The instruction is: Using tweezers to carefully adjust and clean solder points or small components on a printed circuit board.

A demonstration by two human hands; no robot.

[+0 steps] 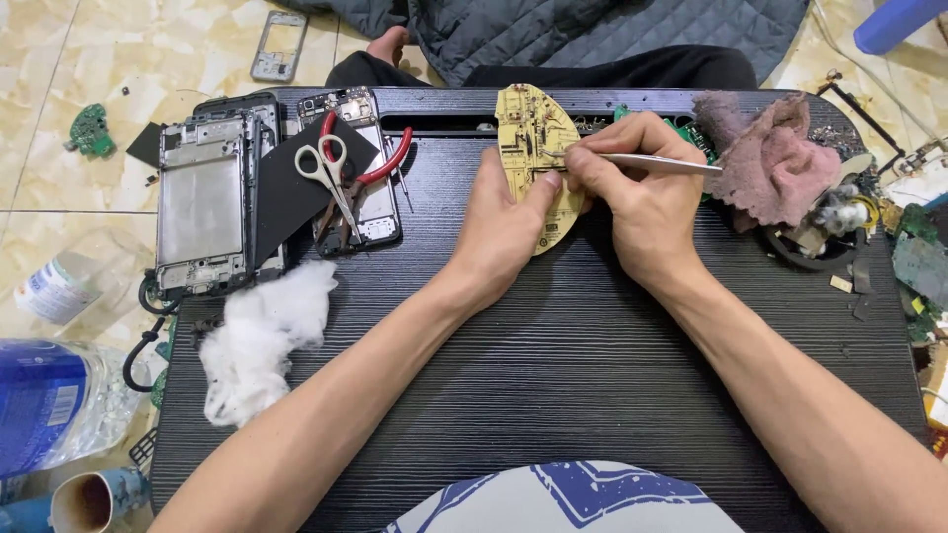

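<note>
Now my left hand (504,232) steadies a yellowish oval circuit board (534,138) on the black table (553,375), toward the 12 o'clock edge. The board's long axis runs from 12 to 6 o'clock, its rounded top pointing away from me. My left fingers lie closed against its 9 o'clock edge, the thumb (546,188) pressing on the lower half of its face.

My right hand (632,183) comes in from 3 o'clock, fingers pinched shut around thin metal tweezers (662,161). The tweezers lie almost level, their long axis from 3 to 9 o'clock, the tip touching the board's middle, the free end sticking out toward a pink rag (775,158).

At 9 o'clock from the board lie scissors (331,173) and red-handled pliers (380,168) on opened phones (360,188), beside a bare phone frame (202,202). White cotton wool (262,341) sits near the table's 8 o'clock corner.
</note>
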